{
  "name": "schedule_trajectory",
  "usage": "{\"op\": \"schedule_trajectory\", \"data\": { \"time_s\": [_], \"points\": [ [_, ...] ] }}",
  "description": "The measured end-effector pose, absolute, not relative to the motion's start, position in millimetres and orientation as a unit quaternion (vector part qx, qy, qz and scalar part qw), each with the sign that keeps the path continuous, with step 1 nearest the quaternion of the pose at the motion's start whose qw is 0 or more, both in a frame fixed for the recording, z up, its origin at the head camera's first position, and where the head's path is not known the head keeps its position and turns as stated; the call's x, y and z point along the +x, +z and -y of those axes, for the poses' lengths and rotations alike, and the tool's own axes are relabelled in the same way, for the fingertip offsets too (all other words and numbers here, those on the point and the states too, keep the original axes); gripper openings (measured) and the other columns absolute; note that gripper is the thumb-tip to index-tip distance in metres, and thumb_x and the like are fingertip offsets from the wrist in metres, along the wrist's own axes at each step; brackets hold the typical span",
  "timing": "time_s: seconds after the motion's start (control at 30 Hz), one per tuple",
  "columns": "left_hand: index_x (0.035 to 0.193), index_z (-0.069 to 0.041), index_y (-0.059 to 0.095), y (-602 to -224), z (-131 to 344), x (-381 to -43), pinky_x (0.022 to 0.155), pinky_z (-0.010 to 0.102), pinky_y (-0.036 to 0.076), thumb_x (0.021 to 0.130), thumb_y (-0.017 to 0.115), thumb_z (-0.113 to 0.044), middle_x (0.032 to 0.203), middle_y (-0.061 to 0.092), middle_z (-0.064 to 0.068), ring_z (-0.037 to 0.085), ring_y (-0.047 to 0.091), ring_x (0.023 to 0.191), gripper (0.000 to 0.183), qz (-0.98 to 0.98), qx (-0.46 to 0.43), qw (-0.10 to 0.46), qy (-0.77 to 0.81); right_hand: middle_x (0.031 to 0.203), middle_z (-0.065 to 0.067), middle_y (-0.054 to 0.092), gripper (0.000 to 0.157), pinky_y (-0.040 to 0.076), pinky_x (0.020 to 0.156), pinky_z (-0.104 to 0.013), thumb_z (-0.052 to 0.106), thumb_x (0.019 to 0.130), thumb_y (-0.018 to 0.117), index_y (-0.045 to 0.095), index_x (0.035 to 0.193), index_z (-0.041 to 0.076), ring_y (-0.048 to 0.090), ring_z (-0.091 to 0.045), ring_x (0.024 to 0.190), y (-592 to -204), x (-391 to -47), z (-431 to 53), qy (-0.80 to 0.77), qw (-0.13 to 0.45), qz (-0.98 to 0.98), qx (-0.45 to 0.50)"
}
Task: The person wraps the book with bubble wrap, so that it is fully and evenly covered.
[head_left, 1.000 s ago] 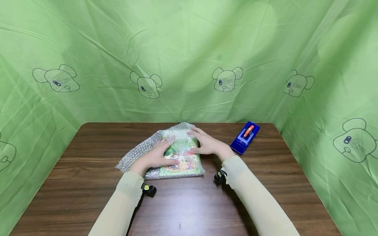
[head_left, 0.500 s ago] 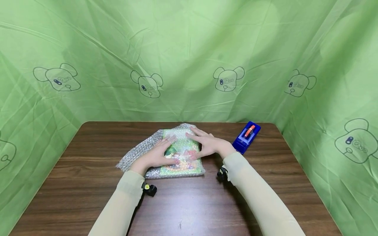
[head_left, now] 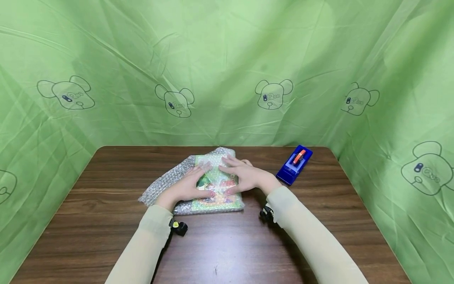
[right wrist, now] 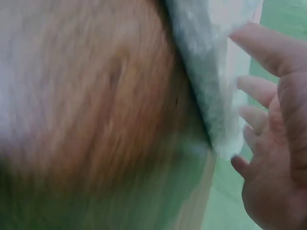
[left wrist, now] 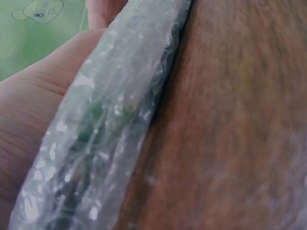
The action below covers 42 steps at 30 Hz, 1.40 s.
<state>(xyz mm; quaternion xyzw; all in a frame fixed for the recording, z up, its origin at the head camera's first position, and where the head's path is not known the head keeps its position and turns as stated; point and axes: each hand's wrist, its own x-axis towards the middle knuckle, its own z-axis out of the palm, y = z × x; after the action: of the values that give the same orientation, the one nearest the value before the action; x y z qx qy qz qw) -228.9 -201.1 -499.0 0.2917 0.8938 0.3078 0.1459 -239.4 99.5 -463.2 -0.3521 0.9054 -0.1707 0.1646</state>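
A flat, colourful green item with pictures, like a book, lies inside bubble wrap (head_left: 218,203) on the wooden table. My left hand (head_left: 186,187) rests on the left part of the package, fingers spread and thumb pointing right. On the right side, my right hand (head_left: 248,175) lies with spread fingers over the wrapped face, its thumb near the lower picture. The left wrist view shows the package's near edge, a thick fold of bubble wrap (left wrist: 110,96), against the left hand (left wrist: 38,105). In the right wrist view the fingers of the right hand (right wrist: 273,129) reach to the bubble wrap's side.
A blue tray-like holder (head_left: 291,173) with an orange-red piece (head_left: 299,157) on it lies at the back right of the wooden table (head_left: 88,228). Green cloth (head_left: 227,59) printed with bear heads hangs behind and along both sides.
My right hand has shifted slightly left and down across the wrapped package. My left hand and the package stay nearly in place.
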Motion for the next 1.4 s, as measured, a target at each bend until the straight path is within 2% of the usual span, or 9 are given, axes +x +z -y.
{"op": "schedule_trajectory", "data": {
  "time_s": [0.17, 0.27, 0.4, 0.47, 0.57, 0.7, 0.87, 1.07, 1.4],
  "points": [
    [0.176, -0.014, 0.02, -498, 201, -229, 0.133, 0.065, 0.006, 0.088, 0.085, -0.064, 0.183, 0.013, 0.009, 0.042, 0.009, 0.167, 0.121, -0.889, 0.286, 0.145, 0.327, 0.184, -0.009, 0.009, 0.091, 0.012, 0.134, -0.06, 0.05, 0.099, 0.079, 0.037, 0.172, 0.018, 0.001, -0.032, 0.17, -463, -236, -98, -0.218, 0.192, -0.881, -0.372],
    [0.177, -0.014, 0.003, -498, 201, -229, 0.132, 0.067, 0.008, 0.085, 0.089, -0.064, 0.183, 0.015, 0.005, 0.042, 0.009, 0.167, 0.136, -0.883, 0.276, 0.148, 0.35, 0.184, -0.011, 0.009, 0.087, 0.011, 0.134, -0.06, 0.048, 0.099, 0.079, 0.04, 0.171, 0.017, 0.0, -0.032, 0.169, -463, -235, -99, -0.235, 0.196, -0.876, -0.373],
    [0.171, -0.027, -0.027, -496, 201, -229, 0.131, 0.066, 0.013, 0.079, 0.094, -0.062, 0.183, 0.014, 0.003, 0.04, 0.01, 0.167, 0.156, -0.87, 0.261, 0.156, 0.388, 0.183, -0.013, 0.01, 0.082, 0.01, 0.133, -0.063, 0.046, 0.099, 0.079, 0.046, 0.168, 0.018, 0.001, -0.035, 0.169, -464, -235, -98, -0.248, 0.201, -0.87, -0.376],
    [0.169, -0.032, -0.03, -493, 202, -228, 0.131, 0.066, 0.016, 0.077, 0.097, -0.059, 0.183, 0.011, 0.009, 0.04, 0.012, 0.167, 0.159, -0.868, 0.257, 0.148, 0.398, 0.184, -0.012, 0.009, 0.08, 0.009, 0.133, -0.064, 0.045, 0.099, 0.079, 0.047, 0.168, 0.019, 0.0, -0.034, 0.169, -463, -235, -98, -0.247, 0.205, -0.87, -0.375],
    [0.176, -0.029, -0.013, -488, 203, -228, 0.128, 0.068, 0.023, 0.075, 0.099, -0.055, 0.183, 0.002, 0.016, 0.044, 0.015, 0.166, 0.153, -0.88, 0.251, 0.126, 0.384, 0.184, -0.012, 0.009, 0.079, 0.009, 0.133, -0.064, 0.044, 0.099, 0.08, 0.048, 0.167, 0.02, -0.001, -0.034, 0.169, -462, -234, -96, -0.244, 0.21, -0.871, -0.372],
    [0.176, -0.015, 0.022, -480, 204, -227, 0.125, 0.071, 0.029, 0.078, 0.097, -0.054, 0.184, -0.007, 0.012, 0.046, 0.012, 0.166, 0.13, -0.902, 0.253, 0.112, 0.333, 0.183, -0.012, 0.014, 0.076, 0.01, 0.133, -0.065, 0.039, 0.099, 0.08, 0.05, 0.166, 0.019, 0.001, -0.036, 0.169, -458, -232, -93, -0.235, 0.21, -0.873, -0.372],
    [0.165, -0.004, 0.048, -477, 205, -227, 0.129, 0.068, 0.021, 0.082, 0.093, -0.057, 0.184, 0.003, 0.014, 0.043, 0.005, 0.168, 0.109, -0.912, 0.274, 0.104, 0.287, 0.181, -0.014, 0.021, 0.067, 0.016, 0.133, -0.061, 0.025, 0.1, 0.08, 0.055, 0.162, 0.014, 0.011, -0.037, 0.168, -452, -226, -87, -0.234, 0.207, -0.872, -0.378],
    [0.164, -0.004, 0.048, -476, 204, -227, 0.129, 0.068, 0.02, 0.084, 0.09, -0.061, 0.179, 0.026, 0.014, 0.041, 0.011, 0.168, 0.107, -0.916, 0.275, 0.118, 0.267, 0.179, -0.015, 0.028, 0.056, 0.022, 0.133, -0.058, 0.016, 0.104, 0.075, 0.061, 0.157, 0.011, 0.021, -0.037, 0.166, -453, -214, -85, -0.239, 0.182, -0.873, -0.384],
    [0.168, -0.005, 0.041, -476, 206, -227, 0.128, 0.07, 0.021, 0.088, 0.083, -0.066, 0.179, 0.025, 0.013, 0.042, 0.013, 0.167, 0.109, -0.916, 0.274, 0.142, 0.257, 0.181, -0.013, 0.02, 0.055, 0.019, 0.134, -0.057, 0.027, 0.114, 0.061, 0.048, 0.167, 0.015, 0.012, -0.036, 0.168, -469, -193, -93, -0.249, 0.152, -0.874, -0.389]
  ]
}}
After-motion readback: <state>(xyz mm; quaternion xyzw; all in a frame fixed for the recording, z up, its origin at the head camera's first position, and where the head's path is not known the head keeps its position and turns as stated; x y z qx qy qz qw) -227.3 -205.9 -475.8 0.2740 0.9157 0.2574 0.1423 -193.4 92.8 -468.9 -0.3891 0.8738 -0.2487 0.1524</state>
